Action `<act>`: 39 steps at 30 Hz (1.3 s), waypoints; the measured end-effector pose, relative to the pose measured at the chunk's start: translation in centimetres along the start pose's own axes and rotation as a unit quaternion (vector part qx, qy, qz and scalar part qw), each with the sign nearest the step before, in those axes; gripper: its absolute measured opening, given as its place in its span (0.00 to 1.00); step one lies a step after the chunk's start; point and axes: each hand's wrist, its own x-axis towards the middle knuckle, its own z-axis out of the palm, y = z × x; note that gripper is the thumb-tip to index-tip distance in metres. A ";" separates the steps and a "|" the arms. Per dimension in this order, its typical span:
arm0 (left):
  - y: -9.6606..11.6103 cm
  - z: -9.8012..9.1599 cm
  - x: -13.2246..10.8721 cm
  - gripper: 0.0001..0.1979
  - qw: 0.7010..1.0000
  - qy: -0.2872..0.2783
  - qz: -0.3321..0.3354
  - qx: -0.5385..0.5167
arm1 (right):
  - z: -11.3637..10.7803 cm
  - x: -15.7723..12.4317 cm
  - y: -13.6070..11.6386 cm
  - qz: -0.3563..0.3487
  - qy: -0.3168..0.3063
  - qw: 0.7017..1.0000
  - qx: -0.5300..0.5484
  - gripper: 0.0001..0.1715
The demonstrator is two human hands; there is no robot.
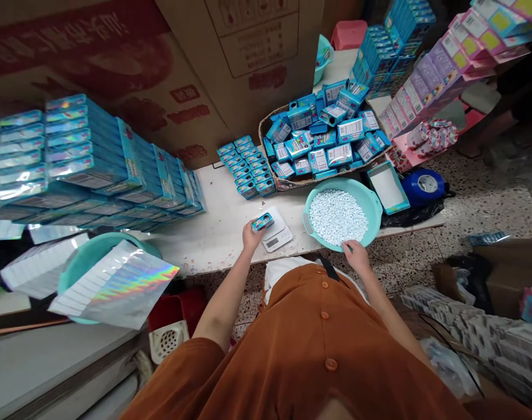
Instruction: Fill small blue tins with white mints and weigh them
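A large printed cardboard carton (117,58) takes up the top of the view, cut off by the frame. Below it lies a white surface (213,233), with stacked blue boxes (95,163) running off the left edge. A wicker basket (262,137) heaped with loose blue boxes (318,140) sits further along, its contents overlapping and the print too small to read. Nearer the body, a teal basin (371,204) holds a mound of white tablets (338,217). A digital scale (275,230) stands just left of the basin, its display hard to make out. The left hand (252,236) is raised at the scale's left end, forearm angled up from an orange buttoned garment (310,338), fingers closed around a small blue tin (263,221), which is partly hidden by them and held just above the scale. The right hand (356,256) reaches to the near rim of the basin, fingers together and tips over the rim; whether they grip it or touch the tablets cannot be told.
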 end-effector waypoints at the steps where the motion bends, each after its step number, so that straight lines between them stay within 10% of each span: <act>1: 1.3 -0.3 0.4 0.20 1.000 -0.009 0.012 -0.013 | 0.0 0.0 -0.1 0.000 0.005 1.000 0.000 0.19; 7: 12.6 -2.4 -0.7 0.19 0.968 0.018 0.244 -0.054 | 0.0 -0.3 -0.8 -0.001 0.020 1.000 0.011 0.18; 11: 16.8 0.1 -1.7 0.17 0.935 -0.076 0.345 -0.027 | 0.3 -0.3 -0.7 0.001 0.029 1.000 0.005 0.17; 17: 16.1 3.9 -1.6 0.16 0.928 -0.129 0.346 0.040 | 0.6 -0.4 -0.4 -0.020 0.044 0.999 0.009 0.17; 39: 16.7 4.7 -2.4 0.16 0.951 -0.085 0.288 0.078 | 0.4 -0.4 -0.4 -0.005 0.026 1.000 0.001 0.17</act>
